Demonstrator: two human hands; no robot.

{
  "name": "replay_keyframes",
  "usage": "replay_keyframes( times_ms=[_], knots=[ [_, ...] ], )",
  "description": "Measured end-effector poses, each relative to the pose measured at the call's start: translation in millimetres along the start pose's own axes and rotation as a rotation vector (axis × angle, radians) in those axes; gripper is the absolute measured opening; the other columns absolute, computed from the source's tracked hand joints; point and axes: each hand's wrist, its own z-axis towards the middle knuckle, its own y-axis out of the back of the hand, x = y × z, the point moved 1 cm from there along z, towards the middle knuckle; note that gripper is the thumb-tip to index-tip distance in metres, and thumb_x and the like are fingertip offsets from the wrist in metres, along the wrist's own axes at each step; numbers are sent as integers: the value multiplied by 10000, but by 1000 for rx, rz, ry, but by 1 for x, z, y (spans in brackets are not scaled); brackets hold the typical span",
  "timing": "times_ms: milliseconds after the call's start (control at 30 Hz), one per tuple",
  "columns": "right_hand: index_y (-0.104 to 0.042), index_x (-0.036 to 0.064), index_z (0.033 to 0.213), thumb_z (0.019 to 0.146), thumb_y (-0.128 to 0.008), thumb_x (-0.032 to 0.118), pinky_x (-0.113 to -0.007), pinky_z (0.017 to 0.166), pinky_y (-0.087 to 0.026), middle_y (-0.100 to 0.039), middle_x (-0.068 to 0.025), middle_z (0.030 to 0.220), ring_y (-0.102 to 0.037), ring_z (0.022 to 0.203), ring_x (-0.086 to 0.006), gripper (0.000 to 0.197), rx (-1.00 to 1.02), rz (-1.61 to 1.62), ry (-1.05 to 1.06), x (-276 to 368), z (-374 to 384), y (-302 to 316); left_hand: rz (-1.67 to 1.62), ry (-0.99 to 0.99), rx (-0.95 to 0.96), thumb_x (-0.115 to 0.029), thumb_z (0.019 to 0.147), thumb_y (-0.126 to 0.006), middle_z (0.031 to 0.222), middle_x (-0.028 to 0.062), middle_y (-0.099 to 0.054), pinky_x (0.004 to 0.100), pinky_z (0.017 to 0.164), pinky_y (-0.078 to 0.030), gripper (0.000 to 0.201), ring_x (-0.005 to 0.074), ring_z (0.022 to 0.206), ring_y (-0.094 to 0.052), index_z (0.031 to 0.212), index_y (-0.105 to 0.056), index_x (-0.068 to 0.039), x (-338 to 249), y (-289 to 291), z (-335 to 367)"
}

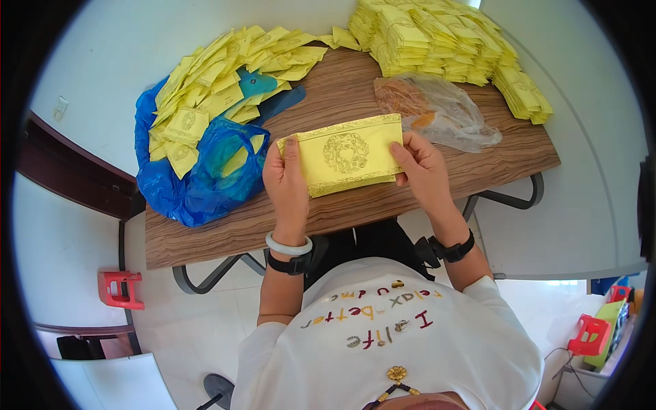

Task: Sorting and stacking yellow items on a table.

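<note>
Between my two hands, over the near middle of the table, I hold a small stack of yellow printed paper sheets with a round ornament on the top one. My left hand grips its left end, thumb on top. At the right end, my right hand pinches the edge between thumb and fingers. Left of my left hand sits a blue plastic bag, with a heap of loose yellow paper packets in and behind it. Beyond my right hand lies a clear plastic bag of tan rubber bands.
Tall piles of bundled yellow papers stand at the back right of the wood-grain table, against the wall. A red stool is on the floor at the left, another red stool at the right beside boxes.
</note>
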Motion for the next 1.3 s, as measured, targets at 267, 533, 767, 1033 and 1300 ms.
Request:
replay_keyframes(
  times_ms=[267,533,767,1033,1300],
  knots=[
    [-637,38,1089,1035,-537,197,-158,547,-411,-622,49,825,-504,652,7,196,48,111,-11,-3,3,0,-144,68,-67,-233,1055,-505,748,-45,-519,213,609,-357,280,27,703,-403,869,-578,-37,1,-4,0],
    [-641,12,1089,1039,-533,195,-190,739,-447,-643,49,919,-545,806,-9,218,-123,63,150,-11,5,6,144,-146,56,-198,1050,-503,723,-38,-471,222,598,-329,274,44,687,-369,846,-551,-21,-7,-9,-14],
    [-605,17,956,1042,-528,188,-205,652,-414,-552,70,821,-457,740,0,206,-153,-86,251,-13,-5,12,155,-180,121,-193,1051,-495,715,-34,-437,224,597,-313,291,49,684,-350,817,-515,-21,-16,-16,-23],
    [-578,27,907,1041,-520,174,-210,603,-389,-508,79,762,-427,705,-2,207,-224,-216,441,-17,-16,12,50,-124,66,-198,1055,-481,721,-24,-435,239,607,-327,306,65,688,-358,810,-502,-15,-15,-17,-29],
    [-629,39,986,1031,-546,234,-202,604,-395,-567,83,794,-468,699,-1,217,-92,-142,95,3,14,10,337,-139,150,-195,1010,-551,706,18,-474,281,610,-369,285,106,690,-397,804,-515,-1,-9,2,9]
  ],
)
